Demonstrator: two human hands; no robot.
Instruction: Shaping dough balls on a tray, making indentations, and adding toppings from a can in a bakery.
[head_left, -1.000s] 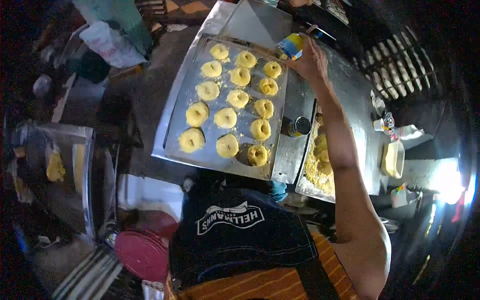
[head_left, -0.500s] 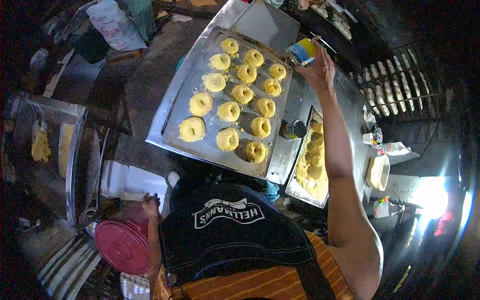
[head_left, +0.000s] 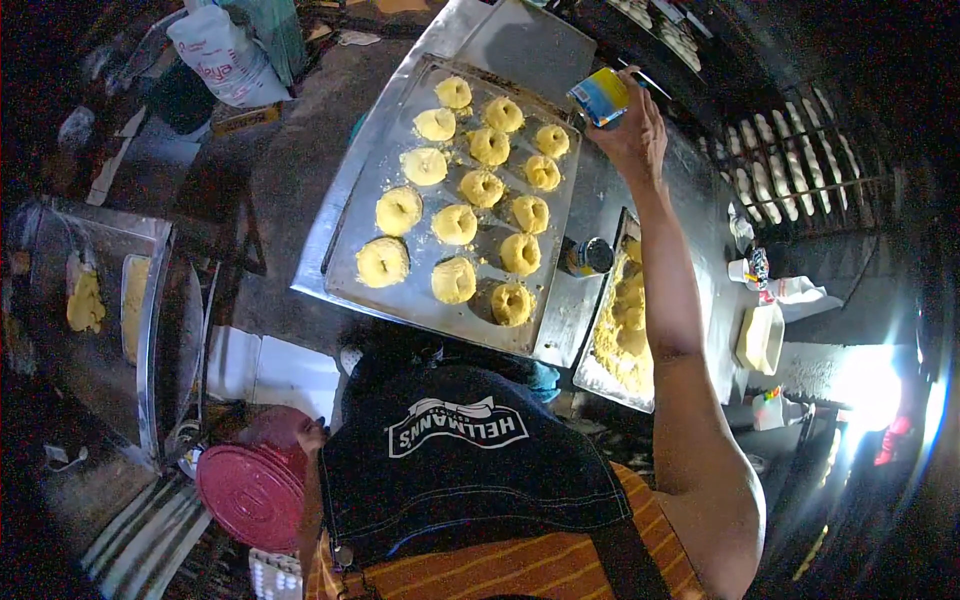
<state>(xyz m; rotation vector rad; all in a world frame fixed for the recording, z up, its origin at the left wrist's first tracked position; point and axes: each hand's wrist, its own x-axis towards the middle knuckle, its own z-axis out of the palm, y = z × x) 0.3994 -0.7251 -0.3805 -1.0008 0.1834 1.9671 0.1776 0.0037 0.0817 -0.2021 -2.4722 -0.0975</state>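
My right hand (head_left: pixel 640 128) is wrapped round a yellow-and-blue can (head_left: pixel 602 97), held tilted beyond the far right corner of a metal baking tray (head_left: pixel 400 305). On that tray several yellow dough rounds (head_left: pixel 483 188) sit in rows, most with a hollow pressed in the top; crumbs lie between them. Low at my left side, beside my apron, is my left hand (head_left: pixel 313 436), close to a red round-lidded bucket (head_left: pixel 255 497). Its fingers are small and partly hidden, so their grip does not show.
A dark-lidded jar (head_left: pixel 590 257) stands right of the tray. Beside it lies a narrower pan (head_left: pixel 612 385) of yellow dough balls and crumbs, partly behind my right arm. Racks of pale dough pieces (head_left: pixel 790 160) stand at far right; a metal-framed table (head_left: pixel 152 330) is at left.
My left hand has drawn down and closer to my body. The can in my right hand has shifted slightly left and turned a little. The dough rounds stay as they were.
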